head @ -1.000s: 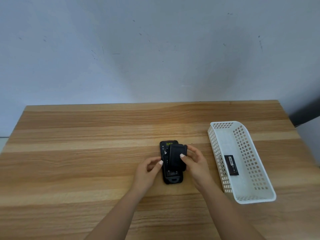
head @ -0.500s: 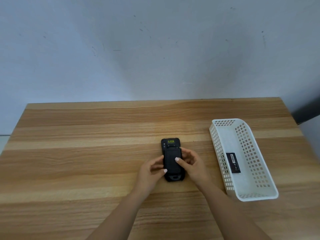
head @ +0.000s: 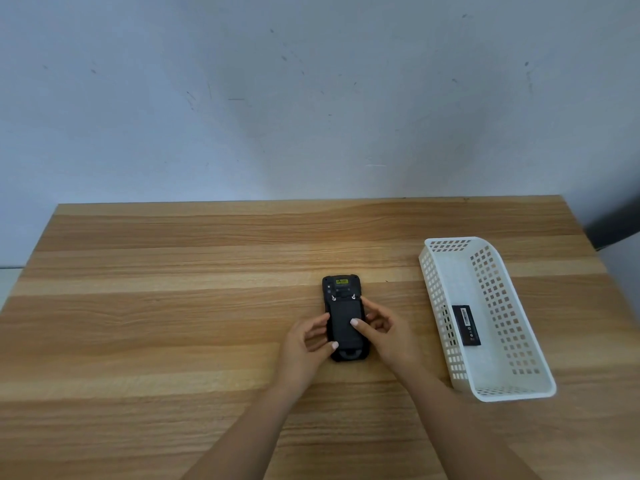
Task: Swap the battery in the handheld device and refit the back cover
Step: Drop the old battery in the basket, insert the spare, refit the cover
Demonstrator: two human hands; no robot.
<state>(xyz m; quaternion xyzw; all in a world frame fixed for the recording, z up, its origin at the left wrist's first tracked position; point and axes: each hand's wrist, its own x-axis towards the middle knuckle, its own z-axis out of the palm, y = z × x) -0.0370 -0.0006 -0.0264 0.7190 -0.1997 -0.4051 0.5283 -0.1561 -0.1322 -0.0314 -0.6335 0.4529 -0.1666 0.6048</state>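
A black handheld device [head: 341,287] lies face down on the wooden table [head: 173,306], its top end pointing away from me. Its black back cover [head: 343,322] lies flat on the device's back. My left hand [head: 306,344] holds the device's left edge, thumb near the bottom corner. My right hand [head: 384,332] grips the right edge, with its thumb pressing on the cover. A black battery [head: 465,325] lies inside the white basket [head: 519,393] to the right.
The perforated white basket stands on the right part of the table, long side running away from me. A pale wall rises behind the table's far edge. A dark object [head: 616,226] shows past the table's right corner.
One second ago my right hand held the cover tilted above the device. The cover has come down flat onto the back, and both hands now press at its sides.
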